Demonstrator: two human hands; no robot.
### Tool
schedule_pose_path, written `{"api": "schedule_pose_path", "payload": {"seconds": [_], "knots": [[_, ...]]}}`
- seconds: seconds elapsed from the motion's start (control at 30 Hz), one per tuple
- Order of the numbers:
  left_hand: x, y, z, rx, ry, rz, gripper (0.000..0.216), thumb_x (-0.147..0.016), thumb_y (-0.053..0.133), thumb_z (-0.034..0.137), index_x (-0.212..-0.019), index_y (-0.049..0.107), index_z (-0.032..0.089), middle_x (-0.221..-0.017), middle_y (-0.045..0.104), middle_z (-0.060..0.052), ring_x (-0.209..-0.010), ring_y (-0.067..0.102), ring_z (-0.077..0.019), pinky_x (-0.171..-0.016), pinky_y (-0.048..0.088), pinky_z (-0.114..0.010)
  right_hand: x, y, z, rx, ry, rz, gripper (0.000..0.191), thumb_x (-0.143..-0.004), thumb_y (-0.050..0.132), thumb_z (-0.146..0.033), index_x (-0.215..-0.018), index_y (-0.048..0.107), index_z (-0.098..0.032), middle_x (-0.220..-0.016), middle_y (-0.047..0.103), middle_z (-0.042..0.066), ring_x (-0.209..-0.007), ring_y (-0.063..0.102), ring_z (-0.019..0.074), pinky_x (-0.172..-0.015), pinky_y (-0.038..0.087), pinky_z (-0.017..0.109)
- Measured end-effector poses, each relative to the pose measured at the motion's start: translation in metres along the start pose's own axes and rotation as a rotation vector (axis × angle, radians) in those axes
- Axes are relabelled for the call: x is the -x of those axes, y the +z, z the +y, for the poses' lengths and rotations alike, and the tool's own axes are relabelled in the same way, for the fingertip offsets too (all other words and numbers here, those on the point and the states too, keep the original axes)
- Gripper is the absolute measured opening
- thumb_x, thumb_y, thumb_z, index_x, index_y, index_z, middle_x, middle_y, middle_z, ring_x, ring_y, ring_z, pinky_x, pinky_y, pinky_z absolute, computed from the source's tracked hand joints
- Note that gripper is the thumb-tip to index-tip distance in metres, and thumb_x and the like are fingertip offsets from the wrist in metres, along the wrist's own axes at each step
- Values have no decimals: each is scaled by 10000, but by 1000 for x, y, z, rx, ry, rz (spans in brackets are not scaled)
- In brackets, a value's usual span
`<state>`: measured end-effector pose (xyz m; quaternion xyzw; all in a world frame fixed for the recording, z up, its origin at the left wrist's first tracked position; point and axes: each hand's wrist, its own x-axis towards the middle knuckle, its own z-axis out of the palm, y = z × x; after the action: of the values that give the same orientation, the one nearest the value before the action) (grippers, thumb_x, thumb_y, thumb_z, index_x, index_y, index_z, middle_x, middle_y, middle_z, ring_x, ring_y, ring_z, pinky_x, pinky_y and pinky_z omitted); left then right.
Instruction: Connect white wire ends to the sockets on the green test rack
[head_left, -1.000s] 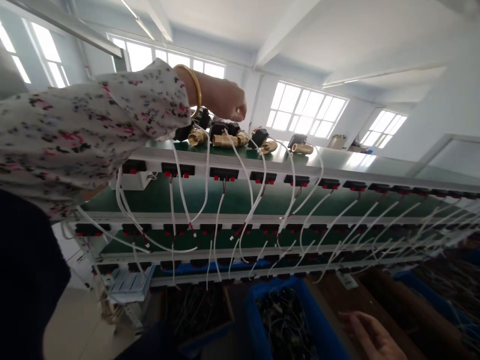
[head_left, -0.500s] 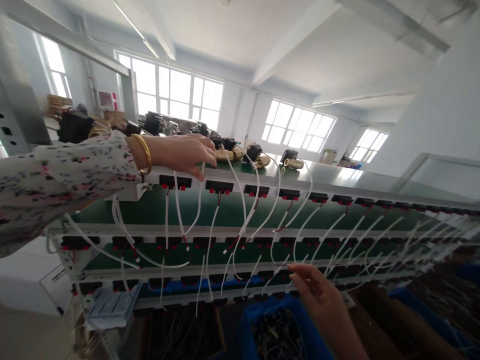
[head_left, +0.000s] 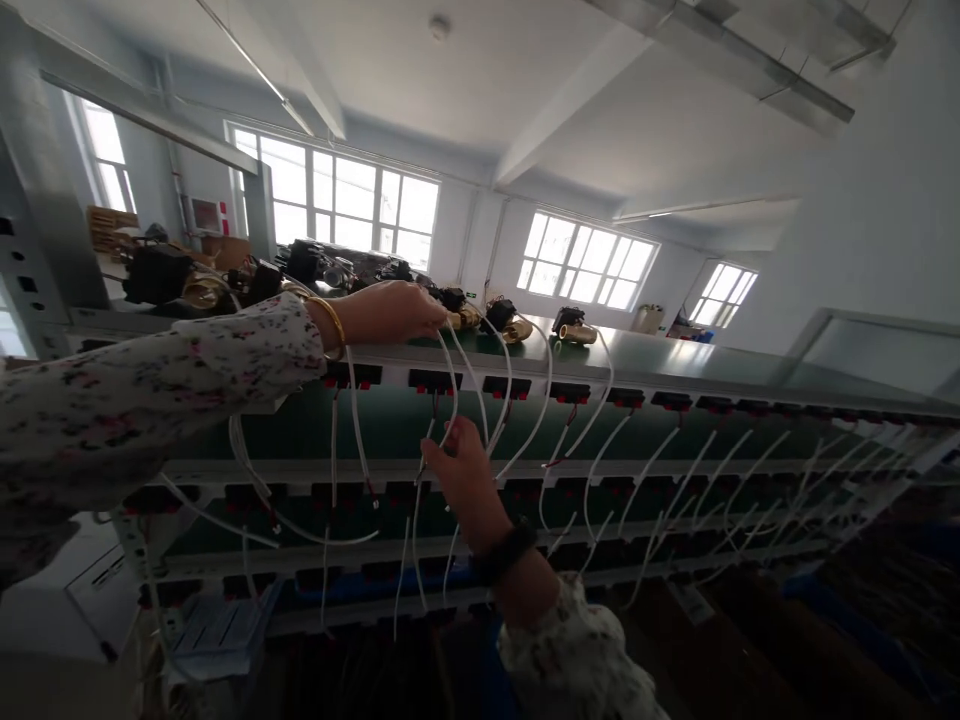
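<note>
Head view: the left hand [head_left: 401, 312] pinches the top of a white wire [head_left: 452, 385] at the edge of the top shelf [head_left: 675, 352], just beside a brass valve [head_left: 463, 316]. The right hand [head_left: 466, 478] closes on the wire's lower end below. Judged step: wiring; next comes seating the end in a socket [head_left: 434, 380]. Half a second ago, the right hand hung lower and open.

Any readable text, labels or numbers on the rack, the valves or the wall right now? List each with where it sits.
No text can be read in this view.
Red-and-white sign on the wall: too small and blurred to read.
Small green sign by the far windows: too small to read.
Valves on the top shelf: no legible markings.
Terminal blocks: no visible labels.
Left hand and right hand each hold a white wire; no print is visible.
</note>
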<state>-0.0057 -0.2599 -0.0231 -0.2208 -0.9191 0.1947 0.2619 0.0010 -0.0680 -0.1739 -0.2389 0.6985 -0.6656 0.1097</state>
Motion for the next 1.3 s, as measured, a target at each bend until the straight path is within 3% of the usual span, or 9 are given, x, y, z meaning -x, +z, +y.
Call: {"api": "schedule_pose_path", "payload": {"seconds": [0.1, 0.2, 0.43, 0.6, 0.77, 0.83, 1.0, 1.13, 1.3], "knots": [[4, -8, 11, -89, 79, -37, 126, -878, 458, 232, -875, 570, 175, -835, 610, -51, -792, 532, -181, -644, 396, -299, -6, 6, 17, -173, 14, -186, 611, -743, 650, -334, -1255, 374, -147, -1009, 623, 87, -989, 572, 209, -869, 437, 377], [10, -17, 26, -135, 147, -13, 153, -880, 423, 215, -807, 549, 169, -816, 603, -65, -797, 513, -191, -621, 376, -307, 6, -1, 37, -290, -32, -204, 465, -769, 638, -335, -1160, 465, -152, -695, 607, -15, -707, 588, 139, -750, 463, 309], [8, -11, 69, -165, 341, -74, 162, -789, 555, 114, -639, 569, 171, -762, 606, -71, -881, 501, -230, -763, 363, -365, 61, -46, 92, -219, 56, -130, 359, -775, 657, -353, -1086, 591, -187, -810, 625, 26, -749, 576, 154, -734, 470, 309], [-2, -3, 89, 139, 301, -306, 171, -668, 738, 136, -613, 584, 188, -657, 595, -19, -652, 524, -185, -555, 359, -321, 83, -60, 115, -134, 167, -55, 344, -735, 688, -402, -971, 655, -154, -728, 642, 40, -630, 556, 136, -610, 464, 264], [-19, -15, 89, 374, 369, -328, 144, -727, 700, 156, -634, 603, 208, -635, 590, 26, -607, 524, -120, -547, 402, -259, 88, -69, 127, -54, 134, 17, 373, -697, 705, -441, -938, 685, -157, -701, 653, 45, -633, 572, 149, -592, 479, 253], [-24, -21, 85, 491, 373, -234, 121, -760, 666, 148, -669, 600, 194, -644, 578, 22, -601, 516, -105, -570, 417, -242, 90, -73, 131, 0, 138, 42, 397, -693, 702, -453, -950, 686, -150, -730, 664, 58, -666, 591, 169, -619, 496, 269], [-24, -54, 66, 853, 203, 228, 76, -797, 599, 127, -738, 624, 87, -631, 590, -23, -579, 544, -92, -551, 427, -233, 95, -81, 136, 37, 168, 70, 422, -661, 709, -473, -934, 687, -152, -740, 680, 65, -689, 625, 196, -651, 532, 280], [-11, -99, 42, 737, -20, 459, 117, -766, 593, 134, -776, 657, 37, -693, 650, -9, -704, 606, -97, -690, 483, -241, 89, -86, 148, 58, 166, 79, 423, -614, 721, -510, -876, 707, -178, -703, 689, 52, -677, 650, 223, -652, 557, 283], [9, -129, 7, 667, -88, 637, 124, -738, 638, 140, -738, 673, 22, -746, 688, -42, -795, 639, -150, -733, 501, -288, 81, -81, 161, 189, 80, 123, 495, -643, 649, -601, -897, 688, -177, -821, 705, 86, -776, 662, 283, -700, 563, 342]]}}
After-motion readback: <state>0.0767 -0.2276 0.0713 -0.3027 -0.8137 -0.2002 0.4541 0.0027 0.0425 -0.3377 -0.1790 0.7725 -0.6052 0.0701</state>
